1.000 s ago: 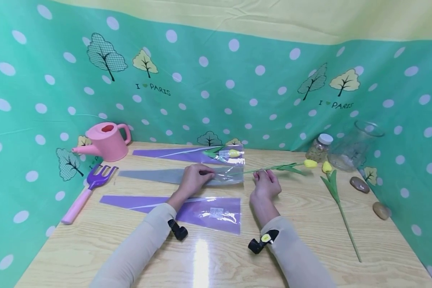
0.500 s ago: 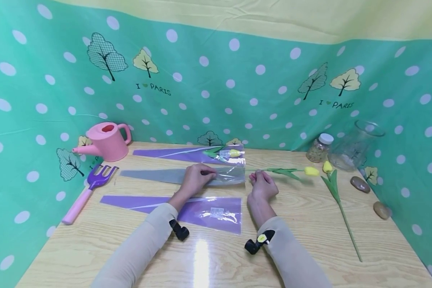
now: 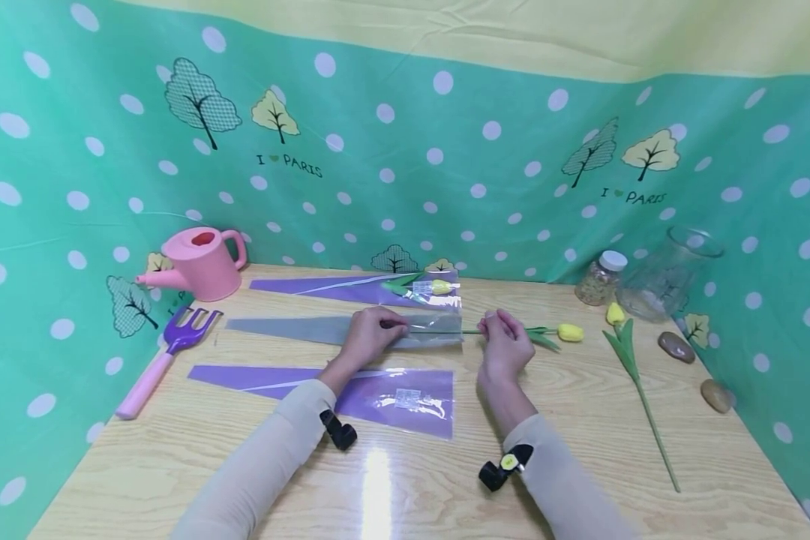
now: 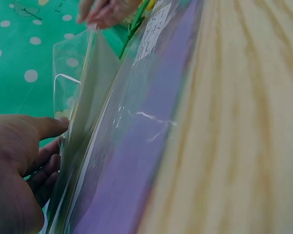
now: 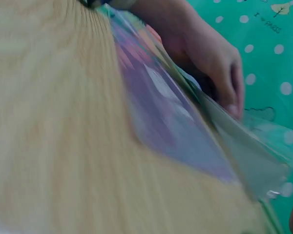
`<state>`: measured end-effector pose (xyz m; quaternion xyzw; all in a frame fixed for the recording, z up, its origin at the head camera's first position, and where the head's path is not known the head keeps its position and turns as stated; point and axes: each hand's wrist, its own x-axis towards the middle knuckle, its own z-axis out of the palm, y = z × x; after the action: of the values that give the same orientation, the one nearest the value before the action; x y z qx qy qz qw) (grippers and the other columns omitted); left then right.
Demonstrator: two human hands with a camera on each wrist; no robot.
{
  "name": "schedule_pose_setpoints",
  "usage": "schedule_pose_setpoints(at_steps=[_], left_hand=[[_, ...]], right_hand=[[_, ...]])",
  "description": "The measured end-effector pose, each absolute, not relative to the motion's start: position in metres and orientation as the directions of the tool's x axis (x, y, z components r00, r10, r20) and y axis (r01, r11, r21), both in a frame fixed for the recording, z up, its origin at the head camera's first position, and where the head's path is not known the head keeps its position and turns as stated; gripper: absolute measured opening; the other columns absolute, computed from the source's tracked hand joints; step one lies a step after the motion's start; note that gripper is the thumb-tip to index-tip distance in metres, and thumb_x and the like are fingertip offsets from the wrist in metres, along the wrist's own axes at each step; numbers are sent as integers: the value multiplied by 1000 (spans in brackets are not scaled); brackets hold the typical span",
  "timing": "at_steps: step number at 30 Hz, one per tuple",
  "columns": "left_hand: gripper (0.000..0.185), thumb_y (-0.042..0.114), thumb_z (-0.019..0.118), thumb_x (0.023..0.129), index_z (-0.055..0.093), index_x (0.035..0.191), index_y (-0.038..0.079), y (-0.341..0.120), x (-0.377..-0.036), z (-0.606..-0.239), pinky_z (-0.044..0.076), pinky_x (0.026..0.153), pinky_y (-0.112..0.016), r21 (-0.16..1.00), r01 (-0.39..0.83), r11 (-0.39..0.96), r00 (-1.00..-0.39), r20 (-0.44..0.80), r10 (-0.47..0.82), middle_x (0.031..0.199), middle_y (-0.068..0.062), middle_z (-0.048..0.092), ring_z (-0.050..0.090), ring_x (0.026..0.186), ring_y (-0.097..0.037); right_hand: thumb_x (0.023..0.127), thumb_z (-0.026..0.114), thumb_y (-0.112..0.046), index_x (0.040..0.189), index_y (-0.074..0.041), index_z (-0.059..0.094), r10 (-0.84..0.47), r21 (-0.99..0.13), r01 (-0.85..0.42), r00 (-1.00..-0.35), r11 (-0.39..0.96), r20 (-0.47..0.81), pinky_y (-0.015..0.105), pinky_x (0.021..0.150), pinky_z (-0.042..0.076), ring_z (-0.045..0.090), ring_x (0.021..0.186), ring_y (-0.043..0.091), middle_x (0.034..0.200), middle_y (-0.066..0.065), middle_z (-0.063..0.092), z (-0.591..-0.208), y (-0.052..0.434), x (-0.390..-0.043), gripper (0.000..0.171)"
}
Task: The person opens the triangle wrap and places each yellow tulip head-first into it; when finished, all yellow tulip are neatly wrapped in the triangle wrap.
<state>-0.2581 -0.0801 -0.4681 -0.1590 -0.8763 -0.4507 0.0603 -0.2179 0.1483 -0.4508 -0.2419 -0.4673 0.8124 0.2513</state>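
While pinching the edge of the grey sleeve (image 3: pixel 290 330) with the left hand (image 3: pixel 367 335), had the tulip (image 3: pixel 540 331) lying partly inside, with the stem (image 3: pixel 471 331) running into the clear end and the bloom (image 3: pixel 570 332) outside to the right. Held the right hand (image 3: pixel 506 346) over the stem; could not tell pinching from merely touching. Saw the rear purple sleeve (image 3: pixel 290 286) on the table (image 3: pixel 580 397), with a wrapped tulip (image 3: pixel 441 286) inside, the front purple sleeve (image 3: pixel 378 390) nearer, and a loose tulip (image 3: pixel 625 349) farther right.

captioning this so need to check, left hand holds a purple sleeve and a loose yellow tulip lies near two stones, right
The sleeve in the left hand is gray, not purple; the head view shows it. The loose yellow tulip does lie near two stones.
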Motion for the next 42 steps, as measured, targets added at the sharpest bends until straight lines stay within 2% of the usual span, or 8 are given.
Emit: schedule_pose_setpoints(at_steps=[5,7,12,16,23,33,37,42], left_hand=[[15,18,84,86,83,100,16,-81,-259,-470,55,99,-44,770,332,544,-943,252,219,103,-4,80,73,103,-23],[15,19,84,86,83,100,16,-80,-259,-470,55,98,-44,769,328,548,-944,247,219,103,-3,80,73,102,-23],[16,20,85,85,83,101,16,-79,-260,-470,55,98,-42,765,322,558,-946,236,222,103,-4,80,72,102,-23],[16,19,85,86,83,101,16,-76,-260,-471,56,97,-42,761,326,561,-945,238,225,103,-4,80,72,101,-22],[14,19,84,86,83,99,17,-74,-257,-472,55,97,-42,764,311,566,-950,227,215,102,-2,79,72,101,-21],[15,19,83,87,83,102,16,-73,-259,-471,55,98,-42,760,315,569,-948,221,230,103,-3,80,72,101,-22],[15,20,84,87,83,101,17,-75,-259,-470,56,97,-41,761,303,574,-952,216,216,103,-3,80,72,101,-22],[15,20,83,88,83,102,17,-77,-260,-471,56,97,-41,761,300,575,-953,213,215,103,-3,80,72,102,-22]], right_hand=[[91,77,-4,116,-5,69,567,-945,-170,-823,-281,-21,22,89,60,71,93,12,101,1,69,-431,188,-217,27],[92,78,-6,115,-4,70,522,-973,-156,-852,-168,46,18,87,59,70,94,9,101,-2,71,-425,209,-219,25],[95,75,-11,124,-1,66,297,-979,-146,-937,143,183,9,88,54,66,101,3,106,-7,72,-421,268,-227,32],[99,70,-20,136,-5,59,117,-936,-124,-978,330,171,6,92,50,62,109,-3,120,-4,69,-423,310,-232,41],[103,64,-35,140,-6,57,-3,-809,-28,-999,587,33,6,86,48,54,112,-3,139,14,61,-428,355,-233,48],[102,68,-26,134,-1,61,-94,-758,-33,-995,651,-37,11,82,50,54,100,-10,138,23,61,-445,373,-235,42],[101,68,-28,130,-5,66,-117,-701,-72,-993,709,-18,13,82,49,57,105,1,133,21,65,-453,371,-240,37],[102,66,-29,128,-8,68,-122,-658,-74,-992,749,-27,23,88,49,60,118,27,134,20,65,-458,368,-244,34]])
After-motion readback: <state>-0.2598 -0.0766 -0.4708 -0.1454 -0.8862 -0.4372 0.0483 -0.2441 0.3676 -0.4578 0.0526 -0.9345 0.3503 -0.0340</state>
